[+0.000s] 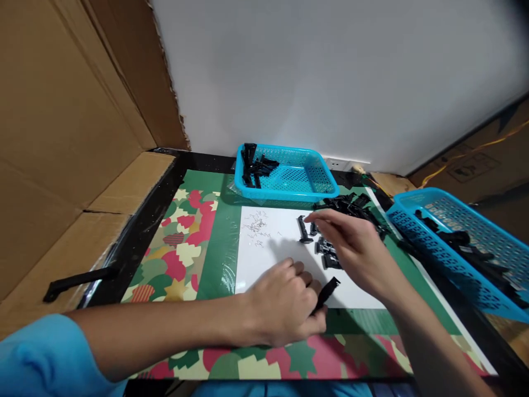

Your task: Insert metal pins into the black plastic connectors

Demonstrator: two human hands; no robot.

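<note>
My left hand (289, 303) is closed around a black plastic part (328, 292), whose notched end sticks out past the thumb and fingers. Above and to the right of it, my right hand (355, 248) has thumb and forefinger pinched together. Those fingertips are at the upper end of another slim black plastic part (305, 230) on the white sheet (264, 270); whether they touch it or hold something tiny, I cannot tell. Several similar black parts (328, 255) lie partly under my right hand. Thin, dark, wire-like pieces (256, 225) are scattered at the sheet's upper left.
A blue basket (289, 196) with black parts stands at the back, and a second blue basket (442, 259) at the right. Between them is a heap of black parts (351, 205). Cardboard (82, 110) walls the left side; a black bar (80, 281) juts out there.
</note>
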